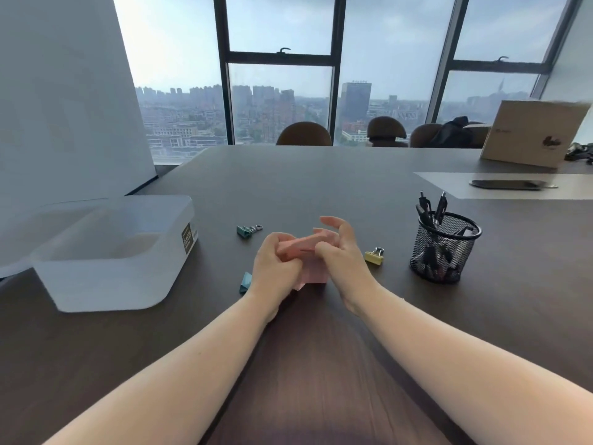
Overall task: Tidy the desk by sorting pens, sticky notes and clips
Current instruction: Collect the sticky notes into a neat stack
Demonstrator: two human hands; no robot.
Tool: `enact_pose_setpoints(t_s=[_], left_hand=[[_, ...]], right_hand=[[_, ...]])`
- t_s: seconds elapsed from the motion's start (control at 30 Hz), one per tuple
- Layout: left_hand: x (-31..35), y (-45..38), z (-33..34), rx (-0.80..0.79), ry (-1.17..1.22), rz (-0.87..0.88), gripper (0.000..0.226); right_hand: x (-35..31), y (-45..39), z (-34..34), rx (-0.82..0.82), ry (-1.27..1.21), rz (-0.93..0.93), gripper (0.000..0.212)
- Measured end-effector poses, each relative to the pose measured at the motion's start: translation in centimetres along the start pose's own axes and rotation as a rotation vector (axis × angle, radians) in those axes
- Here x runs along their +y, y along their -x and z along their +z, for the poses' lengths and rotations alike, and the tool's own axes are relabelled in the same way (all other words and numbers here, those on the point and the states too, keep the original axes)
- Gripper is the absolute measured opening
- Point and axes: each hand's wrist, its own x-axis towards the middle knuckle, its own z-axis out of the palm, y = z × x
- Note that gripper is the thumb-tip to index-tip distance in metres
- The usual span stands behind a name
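Both hands (308, 261) w/ pink stickies (301, 247)

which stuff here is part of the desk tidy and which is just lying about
Part of the job:
pink sticky notes
teal clip
second teal clip
yellow clip
pen cup
plastic box

Lying about:
cardboard box
phone

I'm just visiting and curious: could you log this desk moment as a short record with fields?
setting: dark table by big windows
held: pink sticky notes, gripped by left hand and right hand
loose clips: teal clip, second teal clip, yellow clip
pens: upright in mesh cup
bin: translucent plastic box, left
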Motion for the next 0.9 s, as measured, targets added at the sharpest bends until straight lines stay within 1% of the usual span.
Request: enact_pose_setpoints(t_s=[0.07,0.13,0.23,0.4,0.5,0.53,0.6,0.63,0.7,0.73,0.8,0.9], left_hand=[[-0.2,-0.2,0.1,0.025,-0.017,0.000,0.036],[-0.2,-0.2,0.1,0.026,-0.042,0.019,0.040],[-0.3,-0.1,0.2,0.000,-0.064,0.032,0.053],[-1.9,-0.6,-0.1,-0.063,-0.072,0.033,0.077],[-1.9,-0.7,-0.4,-0.071,-0.025,0.029,0.080],[-1.9,-0.7,-0.4,-0.052,-0.036,0.024,0.080],[-1.7,-0.8,-0.2,0.024,-0.126,0.014,0.076],[-1.8,-0.9,-0.1,0.073,-0.168,0.012,0.066],[-1.5,-1.0,0.3,0.155,-0.181,0.016,0.044],[-1.3,-1.1,0.6,0.175,-0.156,0.015,0.039],[-1.0,-1.0,1.1,0.193,-0.075,-0.016,0.036],[-0.8,-0.8,2.0,0.238,0.038,-0.022,0.033]], right_hand=[[0.0,-0.2,0.2,0.041,-0.059,-0.001,0.037],[0.2,-0.6,0.4,0.102,-0.083,0.003,0.026],[0.5,-0.8,1.0,0.184,-0.066,0.037,0.028],[0.7,-0.7,1.5,0.230,-0.096,0.067,0.028],[1.0,-0.9,1.5,0.239,-0.071,0.080,0.017],[1.0,-1.0,1.5,0.241,-0.061,0.083,0.015],[1.2,-1.3,1.5,0.261,-0.047,0.083,0.013],[1.2,-1.4,1.6,0.272,-0.051,0.086,0.012],[1.2,-1.5,1.9,0.270,-0.064,0.093,0.012],[1.0,-1.4,2.1,0.263,-0.067,0.095,0.013],[0.9,-1.3,2.4,0.253,-0.065,0.084,0.025],[0.9,-1.0,3.1,0.310,-0.009,0.033,0.038]])
